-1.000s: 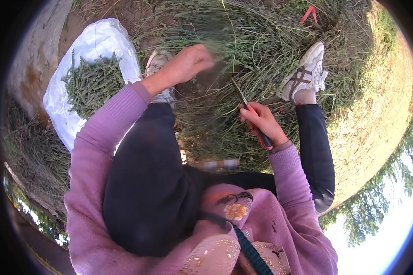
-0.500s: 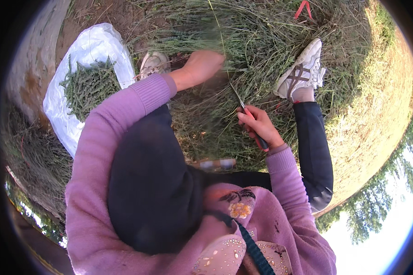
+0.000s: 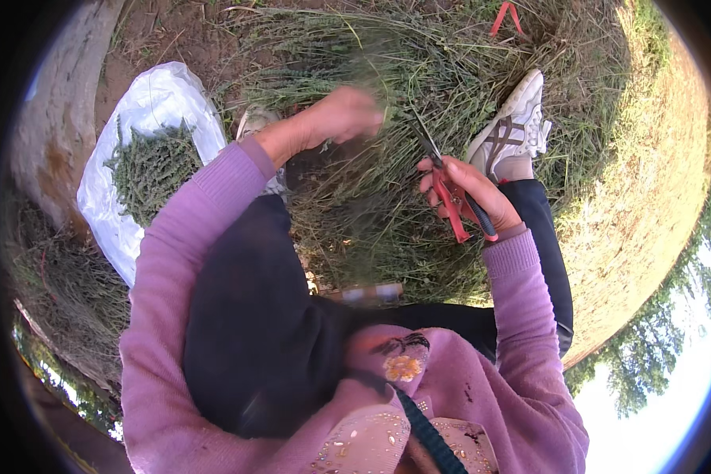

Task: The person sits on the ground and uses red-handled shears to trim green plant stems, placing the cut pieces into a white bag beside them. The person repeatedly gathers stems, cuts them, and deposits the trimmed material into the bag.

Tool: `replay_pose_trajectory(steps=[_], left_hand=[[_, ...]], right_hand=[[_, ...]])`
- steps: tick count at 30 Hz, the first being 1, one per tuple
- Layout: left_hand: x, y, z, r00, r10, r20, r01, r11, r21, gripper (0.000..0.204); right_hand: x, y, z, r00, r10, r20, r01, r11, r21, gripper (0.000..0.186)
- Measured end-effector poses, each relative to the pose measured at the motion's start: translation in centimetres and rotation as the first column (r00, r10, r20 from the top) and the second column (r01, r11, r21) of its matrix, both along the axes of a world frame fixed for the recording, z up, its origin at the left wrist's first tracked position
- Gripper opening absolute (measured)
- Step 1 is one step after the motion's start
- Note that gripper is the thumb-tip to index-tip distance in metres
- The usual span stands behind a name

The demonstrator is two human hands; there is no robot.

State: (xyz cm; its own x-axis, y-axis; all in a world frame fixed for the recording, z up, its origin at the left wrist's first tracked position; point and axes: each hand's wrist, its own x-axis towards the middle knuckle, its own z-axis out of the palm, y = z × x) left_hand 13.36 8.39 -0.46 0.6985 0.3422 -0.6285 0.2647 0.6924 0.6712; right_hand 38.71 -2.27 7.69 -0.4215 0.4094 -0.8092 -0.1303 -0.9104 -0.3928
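Stalks (image 3: 458,71), green and thin, are lying in a big messy heap to the right of the white bag (image 3: 166,83). Small green sprigs (image 3: 156,170) are sitting inside that bag. The left hand (image 3: 344,116) is hanging over the heap, just to the right of the bag, and it is looking blurry. Its fingers are curling in, but I cannot tell if they are holding anything. Farther right of the bag, the right hand (image 3: 470,189) is holding the red and black clippers (image 3: 451,207), with its fingers wrapping around the handles. The handles are standing apart, and the blades are pointing up and back toward the bag's side. A purple sleeve (image 3: 201,209) is getting in the way, covering the bag's lower right edge. The left arm is also hiding part of a pale shoe (image 3: 254,120) right beside the bag. Another shoe (image 3: 513,118), with brown stripes, is resting well to the right of the bag, and a red ribbon (image 3: 507,17) is lying above it. A dark trouser leg (image 3: 249,324) is bending below the bag, and a pale tube (image 3: 371,293) is lying to its right.
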Motion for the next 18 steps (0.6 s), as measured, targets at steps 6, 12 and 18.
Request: replay_pose_trajectory(steps=[6,12,18], left_hand=[[0.3,-1.2,0.4,0.998,-0.016,0.061,0.016,1.0,0.008,0.029],[0.4,-2.3,-0.3,0.995,-0.042,0.095,0.052,0.993,-0.106,0.029],[-1.5,-2.2,-1.0,0.994,0.067,-0.086,-0.066,0.998,0.016,0.026]], right_hand=[[-0.2,1.9,-1.4,0.985,0.169,0.028,-0.17,0.985,0.044,0.05],[-0.8,2.6,-2.2,0.992,0.119,0.033,-0.119,0.993,-0.014,0.046],[-0.8,2.8,-2.0,0.994,0.106,0.024,-0.105,0.994,-0.031,0.042]])
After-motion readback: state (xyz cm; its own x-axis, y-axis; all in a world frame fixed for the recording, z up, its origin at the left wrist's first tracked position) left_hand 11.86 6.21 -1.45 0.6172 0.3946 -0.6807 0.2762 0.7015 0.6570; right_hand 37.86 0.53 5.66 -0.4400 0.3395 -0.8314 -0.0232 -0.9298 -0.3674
